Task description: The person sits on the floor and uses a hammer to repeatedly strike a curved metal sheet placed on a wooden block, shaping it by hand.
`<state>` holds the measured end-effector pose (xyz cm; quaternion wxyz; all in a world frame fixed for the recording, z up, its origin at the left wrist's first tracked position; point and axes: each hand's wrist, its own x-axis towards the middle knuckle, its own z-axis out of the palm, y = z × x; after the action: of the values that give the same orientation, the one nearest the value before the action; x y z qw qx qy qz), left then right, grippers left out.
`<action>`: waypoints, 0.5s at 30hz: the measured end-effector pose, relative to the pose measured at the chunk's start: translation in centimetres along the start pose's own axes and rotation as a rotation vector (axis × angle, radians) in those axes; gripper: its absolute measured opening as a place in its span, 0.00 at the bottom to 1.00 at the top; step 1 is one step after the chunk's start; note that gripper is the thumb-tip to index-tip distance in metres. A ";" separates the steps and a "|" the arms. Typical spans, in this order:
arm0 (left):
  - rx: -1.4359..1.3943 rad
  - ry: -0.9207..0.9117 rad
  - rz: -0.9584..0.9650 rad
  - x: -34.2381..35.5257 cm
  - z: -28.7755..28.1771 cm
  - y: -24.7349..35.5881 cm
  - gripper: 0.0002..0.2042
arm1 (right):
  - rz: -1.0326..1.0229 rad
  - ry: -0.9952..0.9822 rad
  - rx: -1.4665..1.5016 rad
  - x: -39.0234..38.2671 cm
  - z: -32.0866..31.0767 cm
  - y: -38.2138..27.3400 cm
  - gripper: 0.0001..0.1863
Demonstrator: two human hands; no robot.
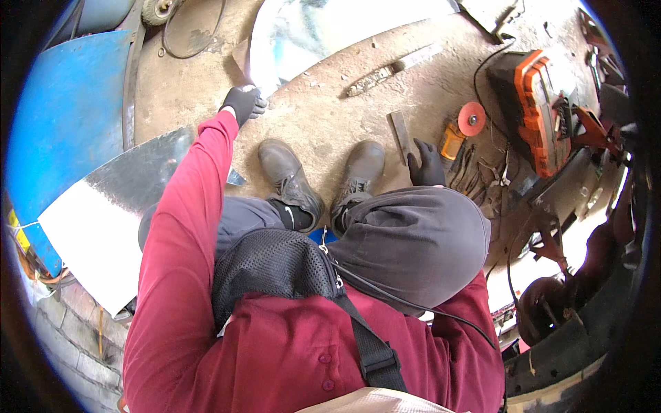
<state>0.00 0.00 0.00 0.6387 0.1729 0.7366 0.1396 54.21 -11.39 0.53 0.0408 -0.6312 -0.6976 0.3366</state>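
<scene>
In a dark glove, my left hand (pixel 244 104) is closed at the near corner of a large shiny metal sheet (pixel 303 48) lying on the floor ahead. Its fingers curl at the sheet's edge, and the palm side is hidden. My right hand (pixel 428 166), also gloved, reaches down beyond my right knee with thumb and fingers apart. Just left of it lies a flat metal bar (pixel 399 138), with a small gap between them. To its right rests a yellow angle grinder (pixel 452 142) with a red disc (pixel 471 119).
Several pliers-like hand tools (pixel 468 172) lie beyond the grinder. An orange and black toolbox (pixel 533 113) stands at right, with a cable beside it. A worn metal strip (pixel 392 69) lies ahead. Left are another metal sheet (pixel 103 227) and a blue panel (pixel 76 103).
</scene>
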 end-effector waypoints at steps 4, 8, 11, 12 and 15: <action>-0.037 0.028 0.207 -0.2 -2.7 1.0 0.11 | -0.102 0.027 0.067 6.8 -1.5 -4.3 0.27; 0.088 -0.015 0.338 -3.3 -4.1 4.6 0.11 | -0.113 0.018 0.142 10.3 -2.3 -5.9 0.29; 0.151 -0.088 0.333 -2.2 -6.6 3.7 0.12 | -0.077 0.037 0.186 12.8 -2.3 -6.6 0.25; 0.149 -0.030 0.318 -3.0 -5.3 4.5 0.12 | -0.032 0.090 0.244 12.8 -1.9 -6.1 0.21; 0.191 0.007 0.258 -1.5 -5.2 2.3 0.13 | -0.008 0.075 0.221 10.4 -1.2 -6.3 0.10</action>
<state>-4.74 1.51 3.11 0.5937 0.3255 0.7204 0.1502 47.29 -1.31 0.88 0.1376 -0.6324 -0.6566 0.3874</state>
